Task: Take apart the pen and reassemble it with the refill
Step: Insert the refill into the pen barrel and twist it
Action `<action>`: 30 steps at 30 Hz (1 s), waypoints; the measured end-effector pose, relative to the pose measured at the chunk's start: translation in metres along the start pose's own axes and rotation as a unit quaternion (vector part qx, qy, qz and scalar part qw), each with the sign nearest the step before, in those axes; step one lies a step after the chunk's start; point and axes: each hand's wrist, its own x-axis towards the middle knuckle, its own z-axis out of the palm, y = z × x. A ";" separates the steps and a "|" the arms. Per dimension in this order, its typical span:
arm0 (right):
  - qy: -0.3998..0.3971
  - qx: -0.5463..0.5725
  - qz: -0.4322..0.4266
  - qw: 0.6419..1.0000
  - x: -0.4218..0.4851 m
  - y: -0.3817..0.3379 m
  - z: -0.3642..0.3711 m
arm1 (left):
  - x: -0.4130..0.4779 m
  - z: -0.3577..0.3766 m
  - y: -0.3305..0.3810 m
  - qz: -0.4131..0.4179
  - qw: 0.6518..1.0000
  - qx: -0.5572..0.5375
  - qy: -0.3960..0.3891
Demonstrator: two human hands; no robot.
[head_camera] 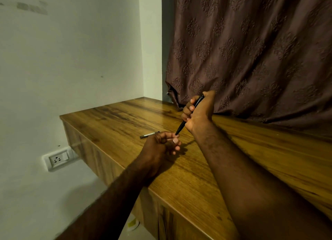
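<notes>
My right hand (197,112) is closed around a slim black pen (181,127), held slanted above the wooden table (116,117) with its tip pointing down and left. My left hand (161,144) pinches the pen's lower tip between thumb and fingers; what small part it holds there is too small to tell. A thin refill (149,134), dark with a pale section, lies flat on the table just behind my left hand.
A brown patterned curtain (251,51) hangs against the table's back edge, right behind my right hand. A white wall with a socket (58,159) lies to the left. The table's front edge runs diagonally under my left forearm.
</notes>
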 end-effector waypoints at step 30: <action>0.170 0.181 0.006 0.969 0.022 0.007 -0.049 | 0.011 0.055 -0.007 -0.093 0.990 0.019 0.099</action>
